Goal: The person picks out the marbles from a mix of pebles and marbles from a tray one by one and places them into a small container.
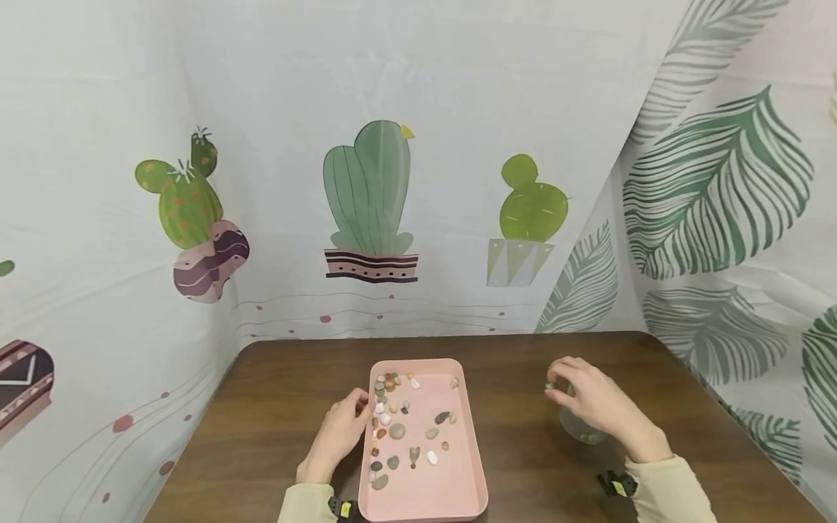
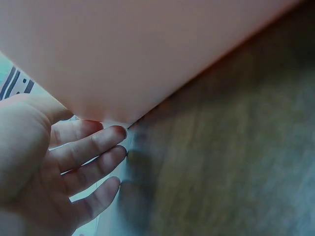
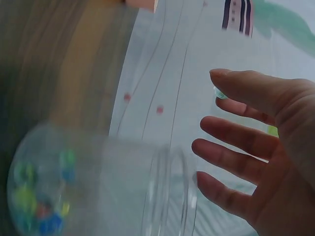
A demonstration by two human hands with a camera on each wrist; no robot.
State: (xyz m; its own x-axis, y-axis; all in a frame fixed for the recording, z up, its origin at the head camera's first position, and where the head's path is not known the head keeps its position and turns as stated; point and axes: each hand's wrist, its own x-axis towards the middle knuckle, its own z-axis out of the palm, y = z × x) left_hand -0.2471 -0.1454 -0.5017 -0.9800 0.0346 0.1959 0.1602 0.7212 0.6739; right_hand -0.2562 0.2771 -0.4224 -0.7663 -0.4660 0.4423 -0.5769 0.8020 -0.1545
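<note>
My right hand (image 1: 595,396) is raised over a clear jar (image 3: 123,177) on the right of the table. Between its thumb and index finger it pinches a small greenish glass marble (image 3: 221,93), while the other fingers spread loosely. Several coloured marbles (image 3: 49,222) lie at the bottom of the jar, blurred in the right wrist view. My left hand (image 1: 340,430) rests at the left side of a pink tray (image 1: 438,396), its fingertips against the outer wall. In the left wrist view its fingers (image 2: 91,147) are loosely extended by the tray's corner.
Several pebbles and small shells lie in the tray, mostly along its left side, among them a round grey stone (image 1: 397,431) and a white one (image 1: 432,457). The brown wooden table (image 1: 288,378) ends at a hanging cloth (image 1: 451,218) printed with cacti and leaves.
</note>
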